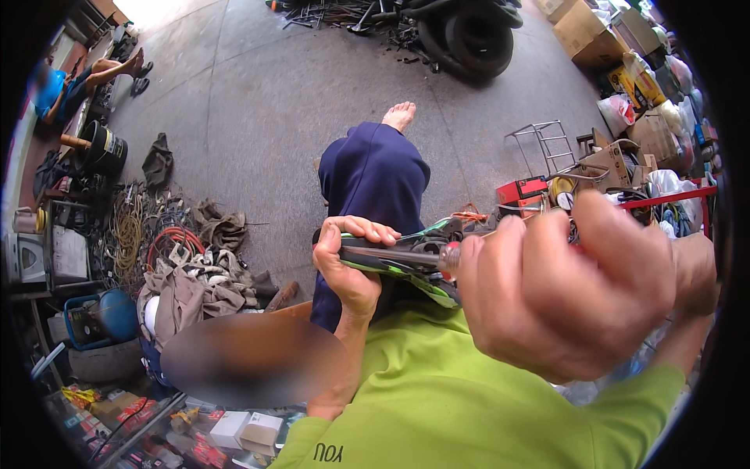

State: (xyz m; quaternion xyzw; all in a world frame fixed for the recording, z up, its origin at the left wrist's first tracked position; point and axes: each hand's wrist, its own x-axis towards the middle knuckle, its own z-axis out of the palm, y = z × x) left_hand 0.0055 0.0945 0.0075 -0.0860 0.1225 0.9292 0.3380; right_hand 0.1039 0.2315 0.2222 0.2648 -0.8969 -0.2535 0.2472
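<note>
My left hand [351, 262] is closed round a black piece with bright green edging [371, 264], perhaps a shoe; its exact kind I cannot make out. My right hand [566, 289], large and close on the right, is wrapped round the clear and red handle of a screwdriver-like tool [406, 255]. Its metal shaft points left along the black piece toward my left palm. Whether the tip touches the piece is hidden by my left fingers. Both hands are above my lap, in front of my dark blue trouser leg [373, 168].
Dark round tyres or tubes [478, 43] lie beside scattered metal tools on the concrete floor [258, 86]. Cardboard boxes [586, 35] and bags crowd the right. A red box [522, 190] stands near a metal frame. Cables and cloths [199, 289] heap at left; a person [53, 98] sits far left.
</note>
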